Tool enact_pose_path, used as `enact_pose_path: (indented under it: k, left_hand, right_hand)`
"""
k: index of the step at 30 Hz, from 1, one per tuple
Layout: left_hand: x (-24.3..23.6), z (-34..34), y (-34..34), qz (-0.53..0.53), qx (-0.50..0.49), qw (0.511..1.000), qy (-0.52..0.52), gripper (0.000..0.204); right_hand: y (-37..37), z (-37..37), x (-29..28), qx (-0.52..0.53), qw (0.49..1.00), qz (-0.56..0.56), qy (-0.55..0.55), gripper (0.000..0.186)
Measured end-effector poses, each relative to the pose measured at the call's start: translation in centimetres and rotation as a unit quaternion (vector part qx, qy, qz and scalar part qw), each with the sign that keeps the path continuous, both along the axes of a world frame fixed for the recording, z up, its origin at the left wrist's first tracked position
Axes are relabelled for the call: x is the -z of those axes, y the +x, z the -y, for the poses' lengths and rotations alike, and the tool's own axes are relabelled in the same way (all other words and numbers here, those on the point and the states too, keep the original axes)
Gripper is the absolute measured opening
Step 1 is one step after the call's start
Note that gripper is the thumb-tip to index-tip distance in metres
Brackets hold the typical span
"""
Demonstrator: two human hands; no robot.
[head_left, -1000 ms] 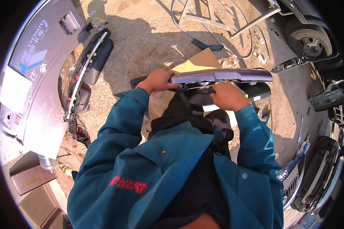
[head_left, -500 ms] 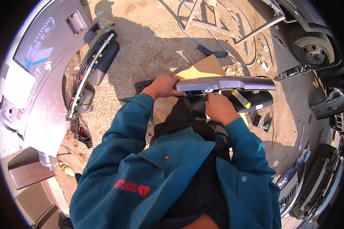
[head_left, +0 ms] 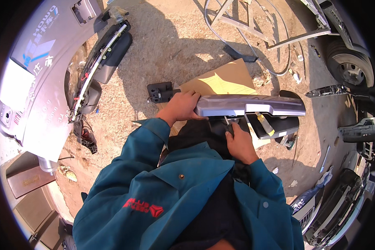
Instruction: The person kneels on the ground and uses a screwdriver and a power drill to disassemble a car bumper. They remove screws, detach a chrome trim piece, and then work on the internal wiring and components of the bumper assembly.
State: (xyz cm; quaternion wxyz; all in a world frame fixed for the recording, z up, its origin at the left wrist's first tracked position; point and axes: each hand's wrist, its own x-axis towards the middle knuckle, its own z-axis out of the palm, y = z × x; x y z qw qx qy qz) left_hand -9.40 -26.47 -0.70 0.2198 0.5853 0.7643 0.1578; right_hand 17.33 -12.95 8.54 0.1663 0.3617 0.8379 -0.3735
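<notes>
My left hand (head_left: 181, 106) is wrapped round the left end of a long silver plastic-looking vehicle part (head_left: 250, 102) with a black lower section (head_left: 284, 125). Below the part, my right hand (head_left: 241, 143) is closed on a dark-handled tool (head_left: 230, 128), probably a screwdriver, its metal shaft reaching up to the underside; the tip is hidden. A yellow-and-clear object (head_left: 264, 123), like a tool handle, rests at the part’s right-hand underside. A black bracket (head_left: 160, 92) juts out left of my left hand. A cardboard sheet (head_left: 223, 75) lies underneath.
A grey printed panel (head_left: 37, 108) stands left, beside a long black mirror-like assembly (head_left: 112, 58). A metal frame (head_left: 279, 43) and looped hose sit at the top. A truck wheel (head_left: 347, 71), loose black body parts (head_left: 358, 133) and bumpers (head_left: 333, 208) line the right.
The long part has shifted down and right in view, exposing more cardboard and bracket. My right hand has moved lower, and the tool’s shaft now shows beneath the part.
</notes>
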Motion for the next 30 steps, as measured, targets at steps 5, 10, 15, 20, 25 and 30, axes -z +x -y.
enact_pose_path:
  k: [5, 10, 15, 20, 25, 30]
  left_hand:
    - [0.5, 0.4, 0.5, -0.005, -0.013, 1.000, 0.014, 0.103]
    - [0.2, 0.4, 0.1, 0.010, -0.015, 1.000, 0.010, 0.105]
    - [-0.4, 0.1, -0.3, 0.025, -0.016, 0.999, -0.016, 0.105]
    - [-0.2, -0.8, -0.6, 0.012, 0.008, 1.000, -0.020, 0.105]
    - [-1.0, -0.4, -0.9, 0.012, 0.020, 0.999, -0.040, 0.106]
    - [-1.9, 0.0, 0.1, 0.010, 0.045, 0.998, -0.033, 0.115]
  right_hand:
    - [1.1, 0.6, 1.0, 0.011, 1.000, -0.026, 0.003, 0.049]
    - [0.7, 0.1, 0.9, -0.012, 1.000, -0.025, 0.015, 0.048]
    - [-0.2, -0.6, -0.9, -0.052, 0.997, 0.053, 0.013, 0.046]
    - [5.6, 0.9, -2.3, -0.034, 0.997, 0.076, 0.001, 0.047]
    - [14.4, -1.7, -5.2, 0.086, 0.983, -0.111, -0.121, 0.043]
    - [16.7, -1.6, -0.1, 0.497, 0.835, -0.209, -0.109, 0.029]
